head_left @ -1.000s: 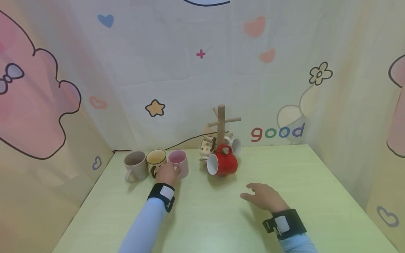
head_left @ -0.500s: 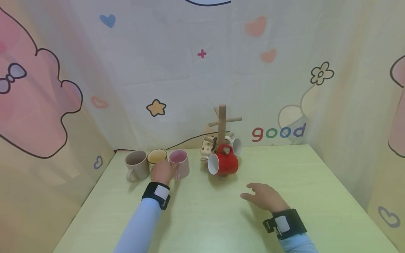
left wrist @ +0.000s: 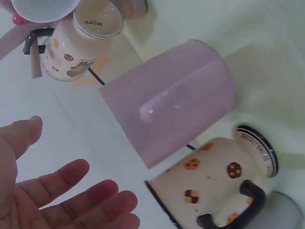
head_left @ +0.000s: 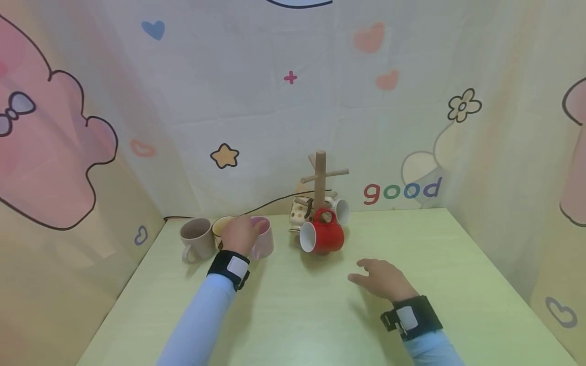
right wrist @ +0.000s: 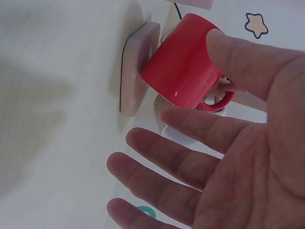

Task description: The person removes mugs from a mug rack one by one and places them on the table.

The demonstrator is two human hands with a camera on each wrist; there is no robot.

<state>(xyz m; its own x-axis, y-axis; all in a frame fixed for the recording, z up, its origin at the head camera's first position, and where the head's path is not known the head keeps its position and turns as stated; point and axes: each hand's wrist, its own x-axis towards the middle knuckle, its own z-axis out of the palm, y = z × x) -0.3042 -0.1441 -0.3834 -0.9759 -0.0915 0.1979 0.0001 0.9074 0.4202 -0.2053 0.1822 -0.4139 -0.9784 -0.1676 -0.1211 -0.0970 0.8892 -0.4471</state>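
Note:
My left hand [head_left: 239, 235] hovers over a cream mug [head_left: 218, 223] and a pink mug [head_left: 264, 246]. The left wrist view shows its thumb and fingers spread with nothing between them, apart from the pink mug's [left wrist: 171, 100] side. Printed cookies and a black handle mark the cream mug [left wrist: 217, 176]. A grey mug [head_left: 198, 239] stands at the row's left end. Over the table at right, my right hand [head_left: 384, 279] is held with fingers extended and holds nothing. Nearest to it, a red mug [head_left: 328, 236] hangs sideways by its handle.
A wooden mug tree [head_left: 320, 183] stands near the back wall, its upper pegs bare. Behind the red mug hang another cookie-print mug [head_left: 299, 211] and a white mug [head_left: 342, 212]. A dark cord [head_left: 274, 200] runs along the wall.
My left hand has left the pink mug's handle area, shifted left, then risen over the mug rims. The mugs stay in place. My right hand has lifted very slightly.

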